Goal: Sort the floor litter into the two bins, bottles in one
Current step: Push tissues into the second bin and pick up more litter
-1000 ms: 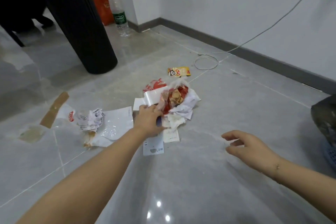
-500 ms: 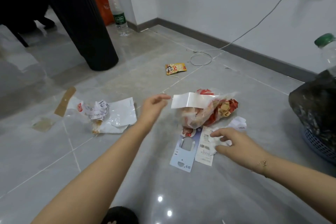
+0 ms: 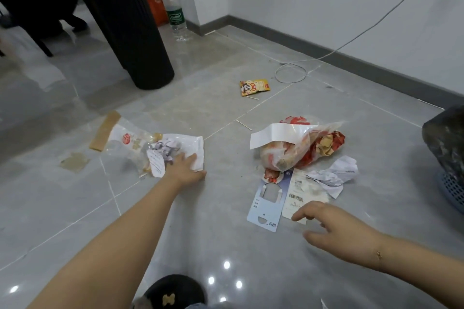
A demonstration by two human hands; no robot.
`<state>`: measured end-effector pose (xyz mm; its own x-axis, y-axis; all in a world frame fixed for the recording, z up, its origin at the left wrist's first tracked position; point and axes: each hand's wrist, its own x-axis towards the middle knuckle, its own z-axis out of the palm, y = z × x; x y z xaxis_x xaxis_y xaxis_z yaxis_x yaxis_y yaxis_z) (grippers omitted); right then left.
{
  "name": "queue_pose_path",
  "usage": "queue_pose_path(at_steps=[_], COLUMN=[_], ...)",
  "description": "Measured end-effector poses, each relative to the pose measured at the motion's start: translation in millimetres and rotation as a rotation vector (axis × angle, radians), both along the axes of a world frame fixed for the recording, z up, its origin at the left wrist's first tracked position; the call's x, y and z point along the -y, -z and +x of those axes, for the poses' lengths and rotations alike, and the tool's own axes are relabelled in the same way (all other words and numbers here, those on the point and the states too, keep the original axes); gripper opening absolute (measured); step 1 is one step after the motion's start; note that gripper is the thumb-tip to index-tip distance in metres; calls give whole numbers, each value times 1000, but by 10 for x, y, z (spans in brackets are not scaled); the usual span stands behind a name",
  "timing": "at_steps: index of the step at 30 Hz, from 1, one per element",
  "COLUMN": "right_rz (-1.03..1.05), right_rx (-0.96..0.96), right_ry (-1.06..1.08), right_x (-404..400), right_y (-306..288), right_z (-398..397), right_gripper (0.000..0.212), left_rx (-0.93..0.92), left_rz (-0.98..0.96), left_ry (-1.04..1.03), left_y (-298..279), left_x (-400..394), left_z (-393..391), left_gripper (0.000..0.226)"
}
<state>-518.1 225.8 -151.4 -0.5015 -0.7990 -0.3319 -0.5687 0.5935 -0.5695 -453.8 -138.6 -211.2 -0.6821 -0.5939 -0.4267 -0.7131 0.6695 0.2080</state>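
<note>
Left hand [image 3: 184,169] flat on the grey tiled floor [image 3: 200,246], fingers fairly straight, pressing the near corner of a white plastic wrapper [image 3: 194,149] without closing on it. Just beside the fingers, a crumpled white paper ball [image 3: 164,149] lying on a clear cellophane bag with a red logo [image 3: 128,140]. Right hand [image 3: 336,227] low over the floor, fingers loosely spread, holding nothing; fingertips at the near edge of a white barcoded receipt [image 3: 300,192], contact impossible to confirm. Next to that receipt, a pale blue card hang-tag [image 3: 267,204], a crumpled white slip [image 3: 334,175], and a clear bag stuffed with red-and-yellow wrappers [image 3: 301,148].

Judged step: gathering the paper and plastic litter, with neither pile lifted yet. Next move probably calls for curling the left fingers round the wrapper and paper ball together, since thin film on smooth tile tends to slide rather than lift.

Farther off, a small yellow cartoon snack packet [image 3: 254,86] near a looped white cable [image 3: 291,74]. Clear plastic bottle with a green label [image 3: 175,11] upright far off by the wall corner, untouched.

At the right edge of view, a dark bag-lined blue mesh basket [image 3: 452,158], mostly cut off; contents unreadable. Second bin nowhere visible. Wrapper print too blurred to read.
</note>
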Motion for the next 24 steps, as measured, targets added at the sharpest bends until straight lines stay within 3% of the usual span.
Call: queue_pose_path(at_steps=[5, 11, 13, 17, 19, 24], right_rz=[120, 213, 260, 356, 371, 290], right_rx=[-74, -45, -69, -65, -60, -106], right_ry=[-170, -170, -262, -504, -537, -509], right_x=[-152, -242, -306, -411, -459, -569], right_y=[46, 185, 233, 325, 382, 519], right_z=[103, 285, 313, 366, 429, 616], right_gripper=[33, 23, 30, 43, 44, 20], left_rx=[-36, -92, -79, -37, -41, -94], left_rz=[37, 94, 99, 92, 93, 137], left_ry=[177, 332, 381, 430, 462, 593], left_y=[-99, -72, -47, -73, -70, -118], left_x=[-508, -1188, -1361, -1570, -1699, -2032], left_z=[78, 55, 63, 160, 220, 275], left_gripper=[85, 83, 76, 88, 83, 64])
